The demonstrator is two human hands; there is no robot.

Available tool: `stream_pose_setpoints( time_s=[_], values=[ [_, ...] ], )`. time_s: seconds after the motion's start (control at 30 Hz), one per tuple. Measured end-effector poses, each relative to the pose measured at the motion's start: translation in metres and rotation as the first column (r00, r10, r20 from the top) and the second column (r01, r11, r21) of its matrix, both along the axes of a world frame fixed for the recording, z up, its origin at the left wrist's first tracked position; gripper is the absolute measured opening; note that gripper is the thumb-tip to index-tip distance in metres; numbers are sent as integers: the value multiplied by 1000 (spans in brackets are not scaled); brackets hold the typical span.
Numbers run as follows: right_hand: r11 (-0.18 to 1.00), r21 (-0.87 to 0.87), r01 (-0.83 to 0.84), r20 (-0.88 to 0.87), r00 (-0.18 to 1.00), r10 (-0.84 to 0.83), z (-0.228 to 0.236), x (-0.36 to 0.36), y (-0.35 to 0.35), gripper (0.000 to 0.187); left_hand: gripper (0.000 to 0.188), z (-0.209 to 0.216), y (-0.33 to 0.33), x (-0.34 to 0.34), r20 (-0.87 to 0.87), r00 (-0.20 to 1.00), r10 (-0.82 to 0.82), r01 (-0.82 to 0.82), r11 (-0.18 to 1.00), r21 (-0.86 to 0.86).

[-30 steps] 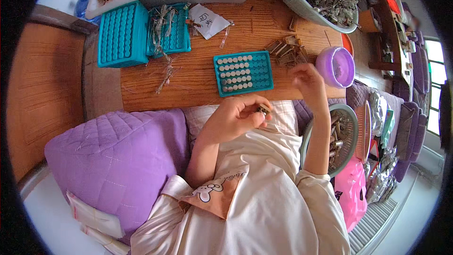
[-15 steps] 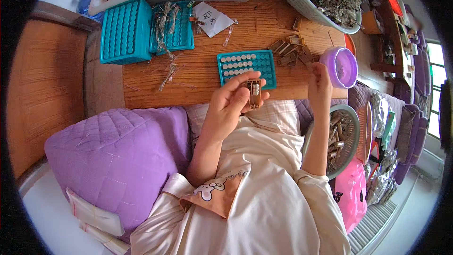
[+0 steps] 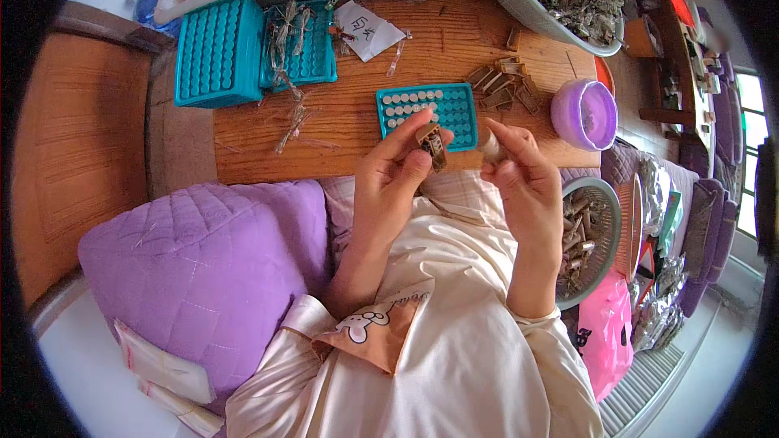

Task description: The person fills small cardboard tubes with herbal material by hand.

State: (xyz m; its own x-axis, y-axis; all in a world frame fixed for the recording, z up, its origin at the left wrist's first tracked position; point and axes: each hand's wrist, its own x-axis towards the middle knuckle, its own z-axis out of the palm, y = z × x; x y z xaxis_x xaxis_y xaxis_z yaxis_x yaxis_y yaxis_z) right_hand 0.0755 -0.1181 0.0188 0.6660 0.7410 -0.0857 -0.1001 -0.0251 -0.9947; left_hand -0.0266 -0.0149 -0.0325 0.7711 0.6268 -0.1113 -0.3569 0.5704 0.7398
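The left hand grips a small brown case in front of the teal tray, silvery contents already inside. The right hand pinches a blurred pale piece, apart from the case. White discs fill the tray's left part; uncovered pockets show at right. Loose brown cases remain piled on the desk.

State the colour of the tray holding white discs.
Teal; the tray shows best in the head view.

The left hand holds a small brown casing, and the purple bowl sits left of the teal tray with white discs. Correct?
One thing is wrong: in the head view, the purple bowl sits right of the teal tray; the rest stands.
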Motion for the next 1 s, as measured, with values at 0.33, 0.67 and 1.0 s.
stream_pose_setpoints(
  time_s=[0.33, 0.67, 1.0],
  values=[
    [992, -10, 129, 35, 991, -128, -8, -34, 21, 24, 31, 6, -9, 0, 60, 997, 43, -42, 999, -15],
    [979, -123, 160, 247, 961, -126, -16, -33, 18, 24, 32, 11, -20, 6, 69, 989, 128, -140, 965, 222],
    [966, -259, -19, 578, 798, 171, -28, -32, 18, 30, 48, 13, -25, 16, -6, 995, 95, -91, 972, 216]
  ],
)
